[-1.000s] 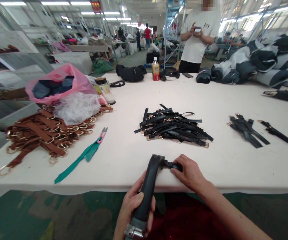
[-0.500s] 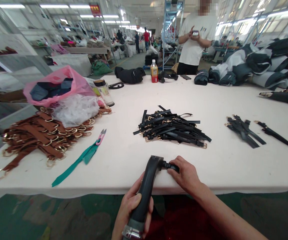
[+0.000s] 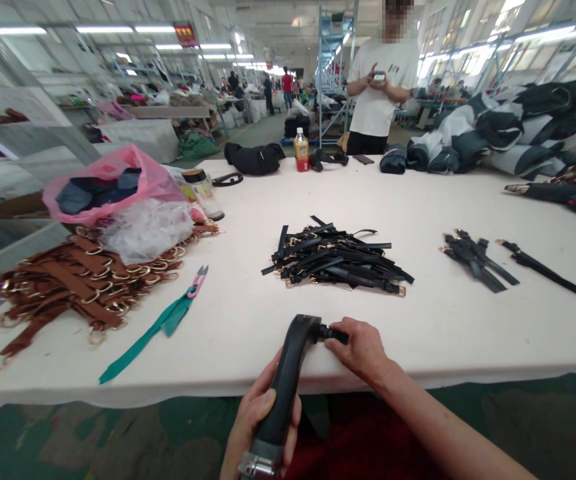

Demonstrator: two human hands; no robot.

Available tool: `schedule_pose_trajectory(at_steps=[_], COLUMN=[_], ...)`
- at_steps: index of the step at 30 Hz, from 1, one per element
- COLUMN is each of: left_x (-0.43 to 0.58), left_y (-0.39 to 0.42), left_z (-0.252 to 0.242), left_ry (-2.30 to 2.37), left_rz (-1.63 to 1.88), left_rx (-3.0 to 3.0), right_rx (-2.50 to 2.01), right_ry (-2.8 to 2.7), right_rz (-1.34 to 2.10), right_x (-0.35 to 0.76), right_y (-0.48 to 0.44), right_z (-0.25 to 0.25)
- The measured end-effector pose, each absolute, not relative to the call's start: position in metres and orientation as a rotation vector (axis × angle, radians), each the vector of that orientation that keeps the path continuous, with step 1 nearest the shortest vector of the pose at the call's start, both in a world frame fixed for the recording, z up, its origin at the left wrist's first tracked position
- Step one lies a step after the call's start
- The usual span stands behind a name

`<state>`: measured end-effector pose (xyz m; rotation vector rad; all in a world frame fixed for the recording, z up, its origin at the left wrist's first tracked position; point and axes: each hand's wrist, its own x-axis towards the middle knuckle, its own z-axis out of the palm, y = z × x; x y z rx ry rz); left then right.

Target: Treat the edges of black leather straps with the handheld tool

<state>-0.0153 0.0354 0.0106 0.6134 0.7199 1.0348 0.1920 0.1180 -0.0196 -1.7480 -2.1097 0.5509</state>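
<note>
My left hand (image 3: pixel 261 413) is wrapped around a thick, curved black tool (image 3: pixel 285 387) with a grey collar and a metal fitting at its lower end. Its upper end bends right, over the table's front edge. A short black strap (image 3: pixel 337 333) is pinched in my right hand (image 3: pixel 365 347), its left end against or very near the tool's upper end; the fingers partly hide it. Beyond both hands lies a heap of black buckle straps (image 3: pixel 338 257). Several more black straps (image 3: pixel 478 260) lie on the right, beside a single strap (image 3: pixel 543 267).
Pink-handled scissors (image 3: pixel 198 281) with green cloth lie left, near brown straps with metal rings (image 3: pixel 73 273) and a pink bag (image 3: pixel 168 190). A drink bottle (image 3: pixel 302 152) stands at the table's (image 3: pixel 248 240) far side. Rolled fabric (image 3: pixel 503 127) is piled right. A person (image 3: pixel 383 87) stands opposite.
The view has shifted slightly, so the table's contents sit a little further left and lower. Both hands keep their grips, with the strap still at the tool's upper end.
</note>
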Motion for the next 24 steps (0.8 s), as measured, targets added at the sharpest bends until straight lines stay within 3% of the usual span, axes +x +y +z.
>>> schedule_pose_trajectory(at_steps=[24], left_x=[-0.018], left_y=[0.012], left_z=[0.023], left_ry=[0.774], left_rz=[1.151], left_rx=[0.548], right_rx=[-1.725], right_ry=[-2.011], right_rz=[0.517], right_x=[0.197], right_y=[0.119], right_z=[-0.021])
